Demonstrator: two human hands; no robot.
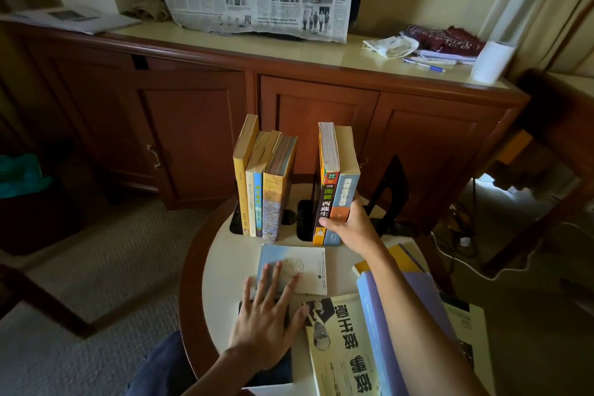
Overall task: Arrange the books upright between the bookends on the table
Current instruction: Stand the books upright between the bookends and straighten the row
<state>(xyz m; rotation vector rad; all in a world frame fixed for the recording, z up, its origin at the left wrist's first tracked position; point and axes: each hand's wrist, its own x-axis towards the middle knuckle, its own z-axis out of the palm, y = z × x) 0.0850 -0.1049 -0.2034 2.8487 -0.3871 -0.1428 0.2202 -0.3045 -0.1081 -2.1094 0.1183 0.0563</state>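
Two groups of books stand upright at the back of the round tabletop [225, 270]. The left group of four [263, 183] leans w/ its tops tilted right, prob. braced by a black bookend whose base [288, 217] shows at its foot; the upright plate itself is hidden behind the books. The right pair, an orange/black book [324, 193] and a blue-spined book [344, 193] touching side by side, is held by the right hand [348, 227]: the grip is clamped on the lower spines, thumb on the orange/black one, fingers wrapped round the blue one's outer side. Likely reason: nothing props this pair yet. The other black bookend [390, 193] stands just beside it on the right, apart from the blue book, so the hand acts as the prop till books and bookend meet. A gap sits btwn the two groups. The left hand [266, 315] lies flat, fingers spread, not closed on anything, palm over a dark flat object and fingertips on a pale blue/white book [300, 270] lying flat just in front of the standing books; looks like it's steadying or about to pick that one. More books lie flat at front right: a cream one w/ big characters [340, 347] and a lilac/blue one [414, 299] under the right forearm. So the held pair sits inside the grip, upright, near its bookend; several books are not yet stood.
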